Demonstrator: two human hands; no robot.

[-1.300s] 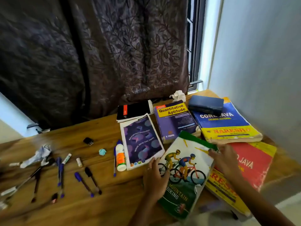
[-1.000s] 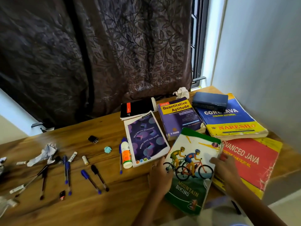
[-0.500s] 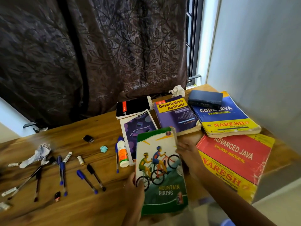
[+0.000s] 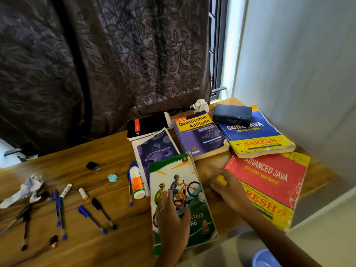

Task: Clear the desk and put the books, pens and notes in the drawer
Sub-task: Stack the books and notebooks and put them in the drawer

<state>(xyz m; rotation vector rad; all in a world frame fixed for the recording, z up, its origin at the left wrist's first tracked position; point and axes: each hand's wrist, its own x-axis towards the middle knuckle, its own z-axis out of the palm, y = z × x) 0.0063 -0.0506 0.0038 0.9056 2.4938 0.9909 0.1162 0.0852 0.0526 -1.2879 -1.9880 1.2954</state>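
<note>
The green "Mountain Biking" book (image 4: 173, 170) lies on the wooden desk (image 4: 115, 151), partly over a purple notebook (image 4: 156, 149). My left hand (image 4: 171, 214) rests flat on its cover, fingers spread. My right hand (image 4: 226, 186) is just right of it, at the left corner of the red "Advanced Java" book (image 4: 269, 176), fingers curled around a small yellow piece (image 4: 221, 179) that is blurred. Behind lie a black notebook (image 4: 148, 125), "Quantitative Aptitude" (image 4: 198, 132), "Core Java" (image 4: 254, 135) and a small dark blue book (image 4: 232, 112) on top of it. Several pens (image 4: 92, 216) are scattered at the left.
A glue bottle (image 4: 136, 182), a teal eraser (image 4: 112, 178), a small black item (image 4: 92, 166) and crumpled papers (image 4: 28, 186) (image 4: 200, 106) lie on the desk. A dark curtain (image 4: 115, 64) hangs behind, a wall (image 4: 298, 74) stands right, and a blue tub (image 4: 265, 259) sits below the desk's near edge.
The Mountain Biking book has been slid left off the red book and laid flat. My left hand moved onto its cover; my right hand let go and closed on a small yellow piece.
</note>
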